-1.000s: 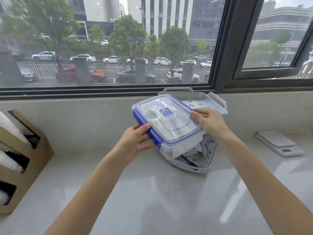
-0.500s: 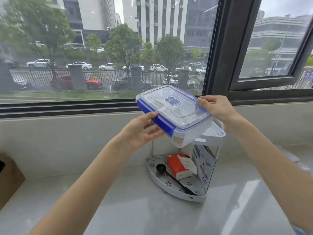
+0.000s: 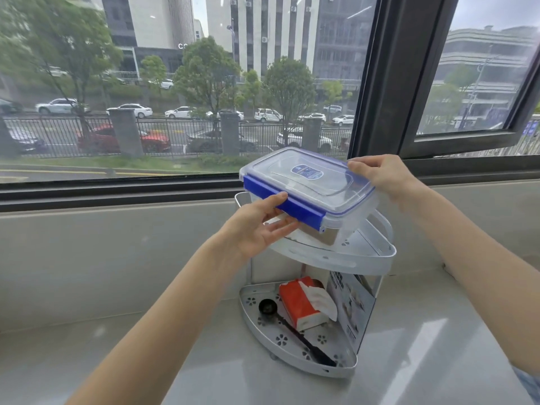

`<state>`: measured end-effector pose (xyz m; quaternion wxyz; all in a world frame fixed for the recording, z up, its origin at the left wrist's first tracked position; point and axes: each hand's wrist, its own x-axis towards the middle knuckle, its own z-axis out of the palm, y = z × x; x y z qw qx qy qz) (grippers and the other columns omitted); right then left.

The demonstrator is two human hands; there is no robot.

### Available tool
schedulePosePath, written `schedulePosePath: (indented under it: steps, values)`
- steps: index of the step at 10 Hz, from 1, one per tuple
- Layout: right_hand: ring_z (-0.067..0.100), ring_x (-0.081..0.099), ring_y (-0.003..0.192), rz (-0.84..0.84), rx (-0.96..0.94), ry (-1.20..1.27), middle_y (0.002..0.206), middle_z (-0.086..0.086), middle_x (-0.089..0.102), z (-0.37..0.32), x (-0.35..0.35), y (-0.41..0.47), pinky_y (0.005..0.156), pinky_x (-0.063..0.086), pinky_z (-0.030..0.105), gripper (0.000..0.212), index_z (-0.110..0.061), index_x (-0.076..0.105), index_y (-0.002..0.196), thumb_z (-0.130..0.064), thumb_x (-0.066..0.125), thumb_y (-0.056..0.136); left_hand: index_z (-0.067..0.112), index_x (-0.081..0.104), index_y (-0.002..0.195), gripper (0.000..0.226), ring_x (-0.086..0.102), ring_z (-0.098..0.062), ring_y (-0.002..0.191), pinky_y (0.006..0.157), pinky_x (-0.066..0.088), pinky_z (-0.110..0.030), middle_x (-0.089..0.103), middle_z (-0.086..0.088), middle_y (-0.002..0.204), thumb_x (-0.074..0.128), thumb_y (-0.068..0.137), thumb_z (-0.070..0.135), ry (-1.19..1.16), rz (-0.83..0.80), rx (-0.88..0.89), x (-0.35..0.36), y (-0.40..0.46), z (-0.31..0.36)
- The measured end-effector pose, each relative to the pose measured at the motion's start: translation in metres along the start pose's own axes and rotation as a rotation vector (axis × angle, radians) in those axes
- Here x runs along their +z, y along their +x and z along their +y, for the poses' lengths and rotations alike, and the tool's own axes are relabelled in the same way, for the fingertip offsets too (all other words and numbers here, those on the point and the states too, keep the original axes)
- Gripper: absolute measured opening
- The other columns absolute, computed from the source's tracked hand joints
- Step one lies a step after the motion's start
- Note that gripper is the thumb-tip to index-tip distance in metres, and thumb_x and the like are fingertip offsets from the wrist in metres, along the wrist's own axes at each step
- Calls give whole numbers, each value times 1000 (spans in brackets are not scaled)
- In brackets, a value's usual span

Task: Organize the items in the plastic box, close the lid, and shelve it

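A clear plastic box [image 3: 309, 185] with a blue-latched lid shut on it sits at the top tier [image 3: 365, 255] of a white two-tier corner shelf. My left hand [image 3: 257, 229] grips its near-left side at the blue latch, fingers under the box. Its far-right edge is held by my right hand [image 3: 380, 175]. Whether the box rests fully on the tier or hovers just above it, I cannot tell. The contents are hard to make out through the walls.
The shelf's lower tier [image 3: 339, 368] holds a red tissue pack [image 3: 304, 302], a black scoop [image 3: 295, 331] and a printed card [image 3: 350, 305]. The shelf stands on a grey counter [image 3: 146, 375] against a low wall under a large window [image 3: 175, 83].
Both hands lifted the closed box up and away from me, from in front of the shelf onto its top tier. The view tilted upward, so the lower tier came into sight.
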<state>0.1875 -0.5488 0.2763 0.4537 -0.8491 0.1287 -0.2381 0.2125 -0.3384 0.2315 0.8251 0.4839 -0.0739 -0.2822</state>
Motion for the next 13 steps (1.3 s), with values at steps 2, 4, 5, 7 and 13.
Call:
schedulePosePath:
  steps: [2, 4, 5, 7, 13]
  values:
    - [10, 55, 81, -51, 27, -20, 104, 8, 64, 14, 11, 2, 80, 37, 19, 32, -4, 63, 114, -21, 59, 87, 4, 53, 109, 28, 72, -17, 64, 59, 60, -26, 67, -11, 88, 60, 83, 12, 77, 8, 13, -10, 1, -11]
    - [18, 56, 96, 23, 6, -154, 107, 10, 69, 21, 18, 2, 86, 37, 24, 26, -10, 70, 105, -25, 63, 84, 0, 51, 116, 36, 72, -15, 63, 58, 60, -23, 68, -13, 89, 58, 84, 13, 145, -5, 20, -15, -2, -15]
    - [26, 56, 110, 32, 11, -227, 108, 13, 70, 23, 23, 2, 91, 40, 28, 23, -10, 72, 101, -21, 60, 85, -1, 51, 114, 30, 72, -16, 64, 58, 60, -22, 67, -15, 93, 55, 86, 9, 163, -4, 8, -17, -3, -17]
    - [27, 55, 111, 7, 25, -281, 112, 14, 69, 21, 24, 0, 92, 41, 31, 26, -10, 69, 106, -19, 52, 89, 5, 55, 96, 9, 71, -19, 69, 59, 60, -26, 66, -15, 91, 50, 88, 6, 154, 32, -40, -19, -11, -13]
    - [31, 39, 132, -164, -101, -671, 148, 8, 37, -53, 8, -46, 109, 34, 48, 53, -20, 29, 142, -36, 42, 92, 18, 55, 99, 14, 49, -23, 112, 98, 39, -40, 47, -8, 128, 44, 91, 17, 504, 220, 212, -3, -82, 59]
